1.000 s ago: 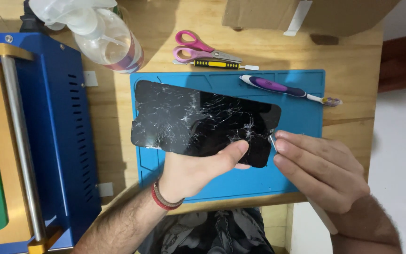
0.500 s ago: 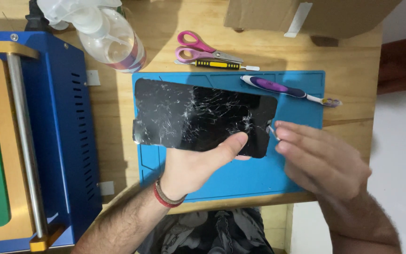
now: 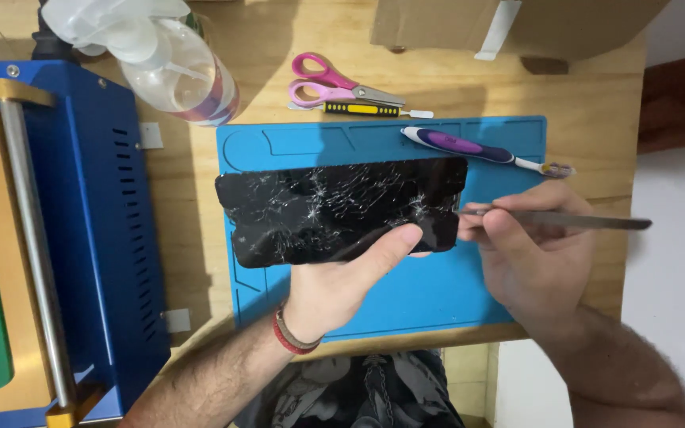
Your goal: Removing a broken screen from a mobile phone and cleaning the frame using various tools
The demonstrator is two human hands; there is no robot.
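Blue work mat (image 3: pixel 438 293) lay on the wooden table (image 3: pixel 596 103); along its far edge sat a purple toothbrush (image 3: pixel 477 149), with pink scissors (image 3: pixel 334 79) and a yellow-handled tool (image 3: pixel 362 109) just beyond it. A clear spray bottle (image 3: pixel 176 71) stood near the mat's far left corner, a blue machine (image 3: pixel 81 238) took up the left side, a cardboard box (image 3: pixel 453 20) sat at the top. Cracked black screen panel (image 3: pixel 334 210) was held above the mat, nothing blocking it. Left hand (image 3: pixel 334 285) came from below, palm under the panel, thumb clamped on its near edge. Right hand (image 3: pixel 529 250) was closed around a thin metal pry tool (image 3: pixel 564 219), tip touching the panel's right edge.
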